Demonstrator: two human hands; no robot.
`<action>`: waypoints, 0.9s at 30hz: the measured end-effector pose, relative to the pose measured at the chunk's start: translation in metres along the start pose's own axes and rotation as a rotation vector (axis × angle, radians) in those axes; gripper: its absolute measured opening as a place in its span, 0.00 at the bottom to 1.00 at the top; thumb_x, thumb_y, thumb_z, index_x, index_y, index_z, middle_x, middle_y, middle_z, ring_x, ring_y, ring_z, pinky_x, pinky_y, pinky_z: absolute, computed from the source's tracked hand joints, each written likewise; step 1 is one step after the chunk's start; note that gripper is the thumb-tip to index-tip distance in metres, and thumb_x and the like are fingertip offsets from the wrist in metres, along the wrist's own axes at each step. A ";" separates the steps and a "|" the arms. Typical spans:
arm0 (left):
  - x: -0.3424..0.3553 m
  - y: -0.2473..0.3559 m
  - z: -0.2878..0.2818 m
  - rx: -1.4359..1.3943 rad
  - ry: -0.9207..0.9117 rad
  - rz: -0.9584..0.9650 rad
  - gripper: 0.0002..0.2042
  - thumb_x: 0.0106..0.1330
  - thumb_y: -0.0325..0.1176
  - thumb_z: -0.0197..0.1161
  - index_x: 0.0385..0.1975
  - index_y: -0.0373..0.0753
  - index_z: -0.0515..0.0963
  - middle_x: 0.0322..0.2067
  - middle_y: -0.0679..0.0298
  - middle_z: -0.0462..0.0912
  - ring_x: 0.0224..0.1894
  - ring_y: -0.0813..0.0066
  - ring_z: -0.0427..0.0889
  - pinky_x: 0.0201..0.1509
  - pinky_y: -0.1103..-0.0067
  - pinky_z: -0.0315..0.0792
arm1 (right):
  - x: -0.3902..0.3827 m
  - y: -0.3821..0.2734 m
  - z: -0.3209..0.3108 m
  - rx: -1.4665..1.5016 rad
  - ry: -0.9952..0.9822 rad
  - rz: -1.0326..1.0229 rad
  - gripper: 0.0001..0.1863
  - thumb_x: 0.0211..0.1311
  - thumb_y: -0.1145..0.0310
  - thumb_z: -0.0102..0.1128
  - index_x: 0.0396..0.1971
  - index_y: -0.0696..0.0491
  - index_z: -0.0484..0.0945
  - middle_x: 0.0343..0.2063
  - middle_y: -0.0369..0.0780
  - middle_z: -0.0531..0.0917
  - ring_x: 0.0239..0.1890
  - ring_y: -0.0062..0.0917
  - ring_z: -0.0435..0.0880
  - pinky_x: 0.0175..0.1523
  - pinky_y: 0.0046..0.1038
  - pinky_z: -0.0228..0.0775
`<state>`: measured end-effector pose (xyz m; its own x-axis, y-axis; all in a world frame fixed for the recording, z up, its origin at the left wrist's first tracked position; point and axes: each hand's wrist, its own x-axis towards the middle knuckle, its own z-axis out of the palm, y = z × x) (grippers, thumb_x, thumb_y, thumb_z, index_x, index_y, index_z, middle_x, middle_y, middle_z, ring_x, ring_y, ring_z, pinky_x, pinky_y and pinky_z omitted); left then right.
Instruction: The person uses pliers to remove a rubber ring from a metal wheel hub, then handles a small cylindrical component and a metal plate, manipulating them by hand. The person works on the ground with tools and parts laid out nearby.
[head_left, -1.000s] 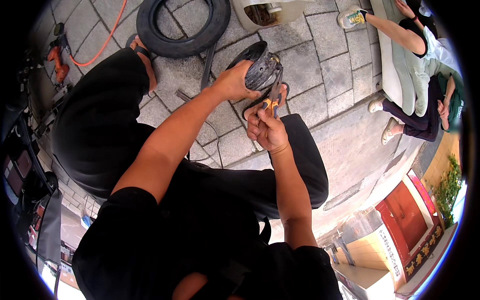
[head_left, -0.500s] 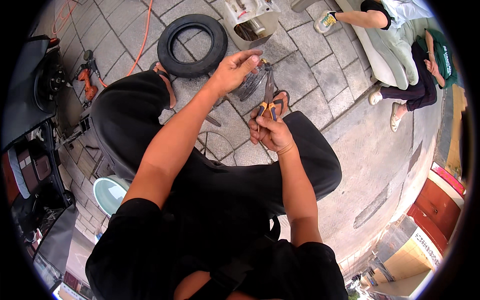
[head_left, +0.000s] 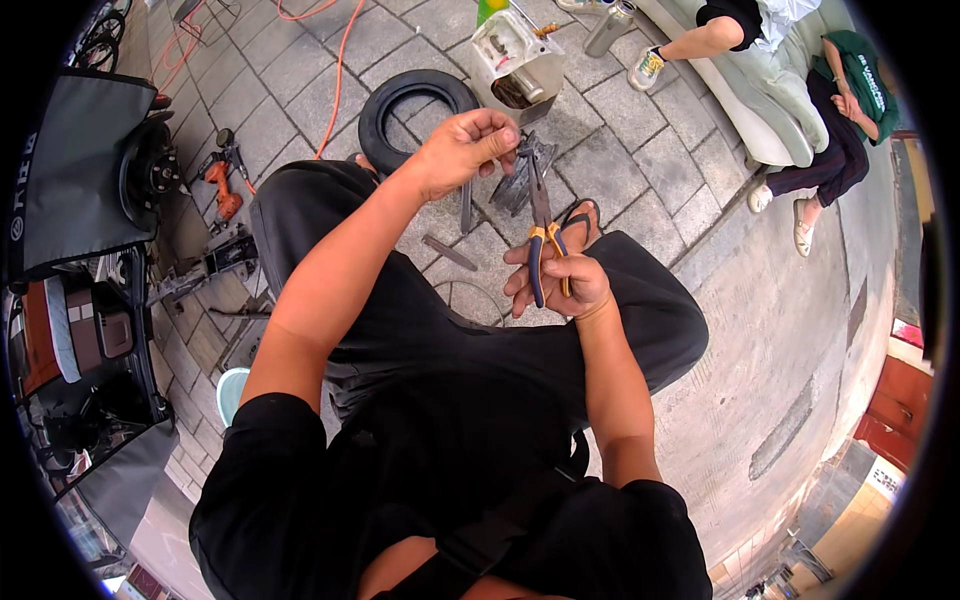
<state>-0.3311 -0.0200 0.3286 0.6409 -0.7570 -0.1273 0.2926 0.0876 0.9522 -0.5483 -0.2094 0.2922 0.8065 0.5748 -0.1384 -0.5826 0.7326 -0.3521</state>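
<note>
My right hand [head_left: 572, 283] holds long-nose pliers [head_left: 541, 205] with orange and dark blue handles, which stand spread apart. The jaws point away from me, toward my left hand [head_left: 466, 150]. That hand's thumb and fingers are pinched together near the jaw tips. A small dark piece [head_left: 526, 150] is at the tips; whether my left fingers hold it is hard to tell. Just beneath lies a grey wheel rim [head_left: 516, 188], partly covered by the pliers and my hand. Behind my left forearm, a black tyre [head_left: 372, 125] rests flat on the paving.
Flat metal bars [head_left: 450, 252] lie between my legs. A whitish tool bin [head_left: 545, 72] and a metal flask [head_left: 608, 28] stand beyond. An orange power tool [head_left: 226, 200], hose [head_left: 338, 95] and vehicle [head_left: 90, 190] are at left. Two people sit on a pale sofa [head_left: 735, 105] at right.
The view has shifted, moving the scene rightward. The pliers' handles are spread wider, and my right fingers have loosened around them. My left hand stays by the jaw tips.
</note>
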 end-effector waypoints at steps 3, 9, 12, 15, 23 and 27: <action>-0.003 0.014 -0.006 -0.374 0.059 -0.018 0.11 0.77 0.45 0.64 0.47 0.45 0.78 0.34 0.70 0.82 0.38 0.73 0.86 0.35 0.79 0.72 | 0.009 0.004 0.033 -0.035 -0.102 -0.031 0.33 0.70 0.61 0.60 0.68 0.67 0.69 0.52 0.62 0.84 0.49 0.56 0.88 0.56 0.48 0.80; -0.010 0.056 -0.044 -0.534 0.113 -0.056 0.14 0.77 0.52 0.61 0.39 0.49 0.75 0.36 0.70 0.83 0.38 0.70 0.85 0.34 0.76 0.72 | 0.011 0.008 0.057 -0.337 0.228 0.019 0.29 0.71 0.60 0.61 0.64 0.65 0.73 0.47 0.53 0.86 0.42 0.38 0.89 0.46 0.33 0.79; -0.012 0.059 -0.046 -0.637 0.137 -0.134 0.16 0.80 0.51 0.58 0.39 0.45 0.74 0.30 0.70 0.75 0.33 0.72 0.76 0.28 0.79 0.65 | 0.018 0.012 0.038 -0.713 0.603 0.170 0.23 0.71 0.64 0.57 0.59 0.65 0.76 0.41 0.45 0.86 0.34 0.31 0.88 0.37 0.31 0.78; -0.009 0.053 -0.052 -0.698 0.123 -0.146 0.15 0.79 0.50 0.57 0.38 0.44 0.74 0.28 0.71 0.72 0.31 0.73 0.73 0.27 0.80 0.64 | 0.030 0.023 0.002 -1.074 0.898 0.507 0.21 0.69 0.61 0.57 0.46 0.67 0.80 0.31 0.45 0.86 0.25 0.32 0.85 0.30 0.32 0.76; -0.006 0.050 -0.042 -0.625 0.127 -0.255 0.13 0.81 0.46 0.50 0.37 0.44 0.72 0.26 0.71 0.69 0.28 0.75 0.70 0.26 0.80 0.62 | 0.051 0.048 -0.046 -1.522 1.074 0.739 0.28 0.68 0.53 0.62 0.45 0.69 0.81 0.34 0.53 0.88 0.34 0.42 0.89 0.39 0.40 0.82; -0.005 0.045 -0.035 -0.602 0.092 -0.232 0.13 0.80 0.45 0.49 0.36 0.44 0.71 0.24 0.73 0.66 0.26 0.77 0.67 0.25 0.81 0.60 | 0.066 0.014 -0.001 -1.597 1.049 0.169 0.25 0.69 0.53 0.63 0.52 0.61 0.84 0.41 0.54 0.89 0.49 0.47 0.89 0.54 0.40 0.79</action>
<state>-0.2960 0.0103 0.3627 0.5636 -0.7439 -0.3591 0.7598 0.2962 0.5787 -0.5033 -0.1612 0.2776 0.8441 -0.2712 -0.4625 -0.5214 -0.6160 -0.5905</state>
